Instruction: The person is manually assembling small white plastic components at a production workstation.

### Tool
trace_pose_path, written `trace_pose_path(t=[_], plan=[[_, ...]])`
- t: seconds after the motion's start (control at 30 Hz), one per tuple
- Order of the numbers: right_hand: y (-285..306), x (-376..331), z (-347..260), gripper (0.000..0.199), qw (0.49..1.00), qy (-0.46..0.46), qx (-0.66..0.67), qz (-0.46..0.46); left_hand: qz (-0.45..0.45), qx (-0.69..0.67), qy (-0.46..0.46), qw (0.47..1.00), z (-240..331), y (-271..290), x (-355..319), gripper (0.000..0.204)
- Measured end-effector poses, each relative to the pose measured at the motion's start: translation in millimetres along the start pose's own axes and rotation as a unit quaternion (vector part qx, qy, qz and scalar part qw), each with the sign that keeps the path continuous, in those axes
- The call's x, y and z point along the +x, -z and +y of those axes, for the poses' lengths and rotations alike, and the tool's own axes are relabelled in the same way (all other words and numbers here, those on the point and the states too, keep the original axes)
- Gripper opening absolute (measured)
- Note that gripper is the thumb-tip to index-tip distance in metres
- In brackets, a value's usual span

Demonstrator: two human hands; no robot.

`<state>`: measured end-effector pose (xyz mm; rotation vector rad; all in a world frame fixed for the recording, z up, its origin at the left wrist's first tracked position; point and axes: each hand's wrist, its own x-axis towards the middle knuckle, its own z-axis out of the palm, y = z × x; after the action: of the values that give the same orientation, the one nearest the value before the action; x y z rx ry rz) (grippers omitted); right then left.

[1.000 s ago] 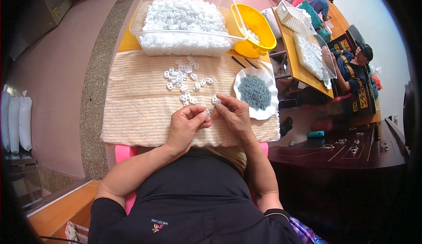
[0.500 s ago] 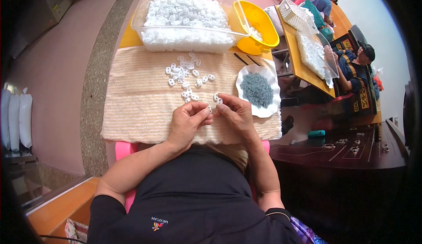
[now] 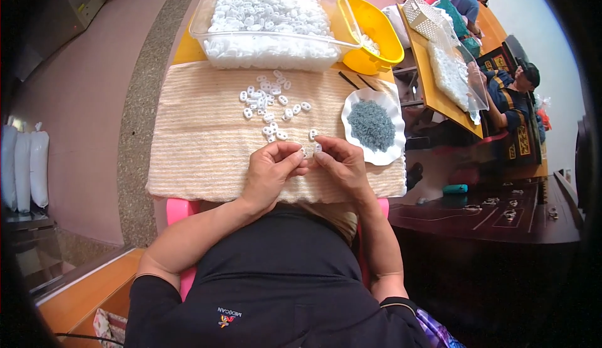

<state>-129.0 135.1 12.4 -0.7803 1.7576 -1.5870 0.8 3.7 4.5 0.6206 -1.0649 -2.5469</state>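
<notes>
Above the near half of the striped towel [image 3: 188, 160], both hands pinch small parts close together. My left hand [image 3: 269, 171] is closed, thumb against forefinger, on a tiny pale part [image 3: 305, 152] whose shape is mostly hidden. Between the thumb and forefinger of my right hand [image 3: 345, 166] is a small white plastic piece [image 3: 318, 148], partly covered. A white oval two-hole piece [image 3: 313, 134] lies just beyond the right fingertips. Farther up the towel is a loose scatter of the same oval pieces [image 3: 283, 100]. A white wavy-rimmed dish [image 3: 399, 141] right of my hands holds grey-blue small parts [image 3: 371, 125].
A clear bin [image 3: 197, 33] full of white pieces stands at the back, beside a yellow basin [image 3: 396, 46]. Two dark sticks [image 3: 348, 80] lie before the basin. At right, people sit by another table [image 3: 433, 88] with a second clear bin. White sacks [image 3: 39, 166] stand far left.
My right fingers have drawn slightly back from the nearby oval piece, with a white piece now between them. Both hands remain close together. The whole view has shifted slightly.
</notes>
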Motion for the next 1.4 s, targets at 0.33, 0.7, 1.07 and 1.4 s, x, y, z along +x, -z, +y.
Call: trace_pose_path(t=[0.33, 0.7, 1.07, 1.4], plan=[[3.1, -0.5, -0.2, 0.030, 1.000, -0.008, 0.012, -0.020, -0.007, 0.006, -0.003, 1.000, -0.8, 1.8, 0.3, 0.015], [5.1, -0.7, 3.6, 0.031, 0.998, -0.018, 0.037, -0.055, -0.014, 0.019, 0.003, 1.000, -0.9, 2.7, 1.0, 0.014], [3.1, -2.1, -0.7, 0.031, 0.997, -0.024, 0.043, -0.059, -0.023, 0.030, 0.009, 0.999, -0.2, 3.1, 0.4, 0.013], [6.1, -0.6, 3.3, 0.031, 0.996, -0.009, 0.051, -0.068, -0.021, 0.026, 0.011, 0.999, -1.3, 2.9, 1.0, 0.013]])
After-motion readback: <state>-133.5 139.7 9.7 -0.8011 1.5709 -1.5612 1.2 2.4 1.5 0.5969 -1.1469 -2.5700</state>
